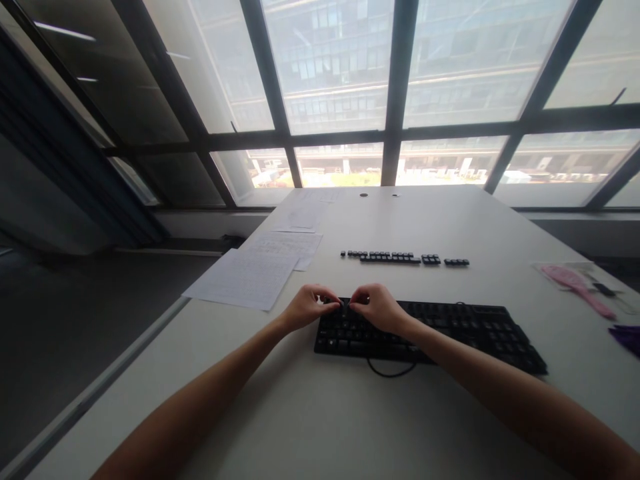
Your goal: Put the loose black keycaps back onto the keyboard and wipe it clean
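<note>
At the middle of a white table, with twelve o'clock toward the windows, lay a black keyboard, its long sides running roughly from nine to three. Both bare hands were gathered over its ten o'clock corner, the forearms reaching in from about seven and five. The left hand sat at the corner itself, thumb and forefinger brought together at the upper edge of the keys; whether a key was caught between them, I could not tell. The right hand was just beside it, on its three o'clock side, with fingers curled and thumb drawn near the forefinger over the same few keys; I could not tell whether it gripped anything either. The right forearm crossed above the keyboard and hid part of it. A loop of black cable showed past the near edge, at seven from the keyboard's middle.

Toward eleven to twelve, apart from the keyboard, small loose black keycaps lay in a broken line of groups, some two rows deep. Written sheets of paper spread out at ten, the nearest one jutting past the table's edge. At two lay a pink brush-shaped thing, and at three something purple, cut off by the frame
</note>
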`<state>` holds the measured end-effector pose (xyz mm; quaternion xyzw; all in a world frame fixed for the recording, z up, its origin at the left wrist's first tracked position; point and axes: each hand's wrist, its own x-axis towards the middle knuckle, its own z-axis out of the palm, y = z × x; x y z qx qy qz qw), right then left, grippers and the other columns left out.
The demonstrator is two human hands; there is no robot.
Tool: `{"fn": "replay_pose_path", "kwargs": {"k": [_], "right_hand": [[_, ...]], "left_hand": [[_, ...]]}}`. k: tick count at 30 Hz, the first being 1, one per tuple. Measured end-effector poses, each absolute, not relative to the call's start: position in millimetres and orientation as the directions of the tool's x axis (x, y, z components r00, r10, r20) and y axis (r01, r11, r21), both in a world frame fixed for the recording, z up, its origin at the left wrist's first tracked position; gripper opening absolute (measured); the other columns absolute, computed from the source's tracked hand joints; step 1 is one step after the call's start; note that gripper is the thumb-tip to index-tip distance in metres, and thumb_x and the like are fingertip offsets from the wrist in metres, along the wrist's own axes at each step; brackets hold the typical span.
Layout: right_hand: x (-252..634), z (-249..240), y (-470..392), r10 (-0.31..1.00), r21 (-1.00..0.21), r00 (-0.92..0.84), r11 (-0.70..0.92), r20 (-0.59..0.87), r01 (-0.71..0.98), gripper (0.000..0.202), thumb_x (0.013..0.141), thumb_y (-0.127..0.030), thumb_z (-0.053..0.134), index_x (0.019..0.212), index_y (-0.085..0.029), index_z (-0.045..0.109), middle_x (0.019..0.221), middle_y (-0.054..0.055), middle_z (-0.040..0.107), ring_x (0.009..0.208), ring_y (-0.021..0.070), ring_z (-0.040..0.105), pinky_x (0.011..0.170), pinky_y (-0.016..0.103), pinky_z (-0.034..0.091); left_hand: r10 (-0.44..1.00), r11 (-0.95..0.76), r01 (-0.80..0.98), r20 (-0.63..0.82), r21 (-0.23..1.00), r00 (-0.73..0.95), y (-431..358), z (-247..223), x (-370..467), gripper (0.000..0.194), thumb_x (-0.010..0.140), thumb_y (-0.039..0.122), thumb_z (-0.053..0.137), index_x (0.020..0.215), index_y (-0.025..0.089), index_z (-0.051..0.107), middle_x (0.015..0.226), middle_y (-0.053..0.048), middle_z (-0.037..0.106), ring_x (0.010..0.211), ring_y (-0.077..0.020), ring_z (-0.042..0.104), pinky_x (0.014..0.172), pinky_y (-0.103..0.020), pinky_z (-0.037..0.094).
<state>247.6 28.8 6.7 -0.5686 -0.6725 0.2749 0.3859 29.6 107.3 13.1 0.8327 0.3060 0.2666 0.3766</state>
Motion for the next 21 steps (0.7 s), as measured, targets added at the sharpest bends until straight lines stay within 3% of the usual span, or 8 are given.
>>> {"fn": "replay_pose_path", "kwargs": {"k": [8,13,21], "right_hand": [[243.6,-1.7,29.3,0.975,-0.807,-0.06,0.21,0.213,0.552,0.007,0.08,-0.016,0.072,0.078,-0.018,0.079,0.072,0.002,0.076,0.07,0.0171,0.067,0.069,0.026,0.046],[240.7,0.2,25.5,0.954,-0.734,-0.085,0.278,0.289,0.62,0.01,0.081,-0.011,0.071,0.08,-0.019,0.078,0.076,0.002,0.075,0.073,0.0176,0.066,0.071,0.027,0.046],[235.9,4.6,19.5,0.93,-0.646,-0.119,0.33,0.348,0.688,0.013,0.086,-0.008,0.068,0.083,-0.019,0.074,0.087,0.004,0.072,0.082,0.0184,0.065,0.078,0.027,0.045]], "left_hand": [[0.678,-0.567,0.293,0.233,0.77,0.698,105.4,10.6,30.9,0.014,0.082,0.033,0.078,0.087,0.02,0.082,0.089,-0.007,0.079,0.087,-0.0203,0.067,0.076,-0.029,0.048],[0.634,-0.641,0.264,0.303,0.721,0.711,100.1,15.8,32.3,0.007,0.082,0.028,0.078,0.081,0.022,0.081,0.087,-0.006,0.079,0.088,-0.021,0.069,0.088,-0.036,0.05],[0.677,-0.56,0.247,0.266,0.791,0.686,100.9,11.4,33.0,0.013,0.084,0.029,0.074,0.084,0.017,0.079,0.089,-0.007,0.077,0.073,-0.0146,0.065,0.058,-0.023,0.044]]}}
